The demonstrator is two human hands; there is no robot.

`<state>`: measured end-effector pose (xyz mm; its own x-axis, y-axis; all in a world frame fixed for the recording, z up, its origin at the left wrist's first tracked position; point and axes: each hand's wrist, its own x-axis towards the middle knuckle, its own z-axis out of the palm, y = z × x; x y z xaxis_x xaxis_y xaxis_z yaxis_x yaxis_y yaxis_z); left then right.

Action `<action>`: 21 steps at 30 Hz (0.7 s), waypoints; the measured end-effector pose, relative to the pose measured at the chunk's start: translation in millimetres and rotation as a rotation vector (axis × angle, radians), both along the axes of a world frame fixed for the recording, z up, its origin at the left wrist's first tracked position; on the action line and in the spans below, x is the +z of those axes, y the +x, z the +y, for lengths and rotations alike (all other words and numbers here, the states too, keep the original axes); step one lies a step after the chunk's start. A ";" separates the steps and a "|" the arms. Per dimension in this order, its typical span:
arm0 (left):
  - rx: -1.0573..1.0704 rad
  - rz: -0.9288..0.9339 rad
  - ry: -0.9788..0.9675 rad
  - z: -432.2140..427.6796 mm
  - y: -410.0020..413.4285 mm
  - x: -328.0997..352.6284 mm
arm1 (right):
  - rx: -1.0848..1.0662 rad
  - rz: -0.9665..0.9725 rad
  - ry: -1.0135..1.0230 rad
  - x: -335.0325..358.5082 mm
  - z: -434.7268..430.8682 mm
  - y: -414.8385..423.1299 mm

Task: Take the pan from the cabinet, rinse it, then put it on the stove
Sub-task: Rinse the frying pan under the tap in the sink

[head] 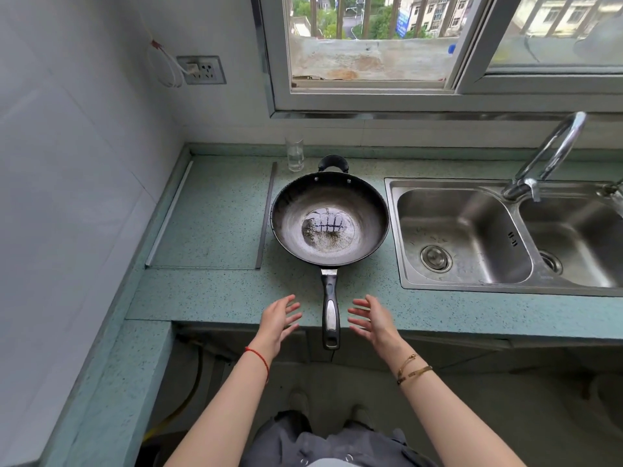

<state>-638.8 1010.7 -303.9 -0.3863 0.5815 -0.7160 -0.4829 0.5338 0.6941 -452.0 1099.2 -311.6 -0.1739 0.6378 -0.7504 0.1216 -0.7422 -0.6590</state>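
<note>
That dark round metal pan sat on the speckled green bench, handle at 6 o'clock, handy for grabbing; left hand and right hand flanked it, both spread.

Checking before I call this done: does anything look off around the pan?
The pan sits on the counter beside the sink, and its handle juts past the counter's front edge, where it could be knocked. A shallow puddle with dark specks lies in its bottom. Left hand and right hand hover open beside it.
</note>
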 end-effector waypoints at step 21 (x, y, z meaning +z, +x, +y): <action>-0.178 -0.146 -0.045 69.3 24.2 11.3 | -0.017 -0.036 0.157 11.2 -9.6 -77.0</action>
<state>-614.7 1080.0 -292.7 -0.1711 0.5974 -0.7835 -0.4715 0.6486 0.5975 -529.1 1089.6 -300.4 -0.1363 0.7505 -0.6466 0.1355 -0.6325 -0.7626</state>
